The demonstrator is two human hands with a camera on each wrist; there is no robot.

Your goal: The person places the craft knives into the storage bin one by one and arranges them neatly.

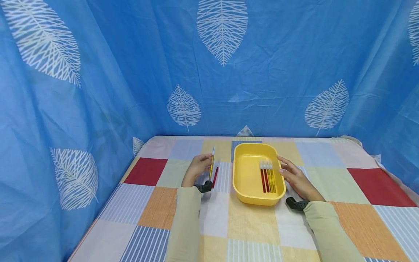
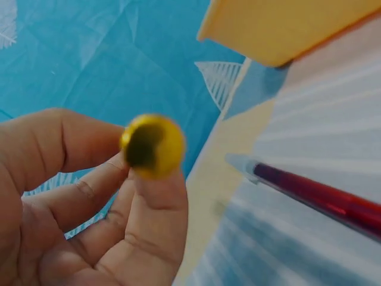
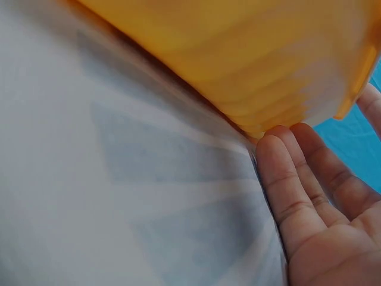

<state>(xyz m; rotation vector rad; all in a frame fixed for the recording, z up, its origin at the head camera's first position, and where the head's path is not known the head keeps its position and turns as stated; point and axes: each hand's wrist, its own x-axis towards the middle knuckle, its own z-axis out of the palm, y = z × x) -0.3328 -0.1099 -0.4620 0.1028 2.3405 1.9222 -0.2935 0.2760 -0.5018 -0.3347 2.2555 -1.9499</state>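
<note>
My left hand (image 1: 198,168) pinches a gold pen-like stick (image 1: 211,168) with a pale tip, held nearly upright left of the yellow tray (image 1: 240,194). Seen end-on in the left wrist view, the stick's round gold end (image 2: 169,146) sits between thumb and fingers. A red pen-like stick (image 1: 215,177) with a clear tip lies on the cloth beside that hand. At the tray's right side, my right hand (image 1: 296,181) touches the rim and outer wall with fairly straight fingers (image 3: 283,173). Inside the tray, red sticks (image 1: 262,181) and gold sticks (image 1: 272,182) lie side by side, pale tips away from me.
A patchwork cloth (image 1: 252,225) covers the table. Behind and to the left hangs a blue curtain (image 1: 140,65) with white leaf prints. Dark wrist mounts (image 1: 296,203) sit at both wrists.
</note>
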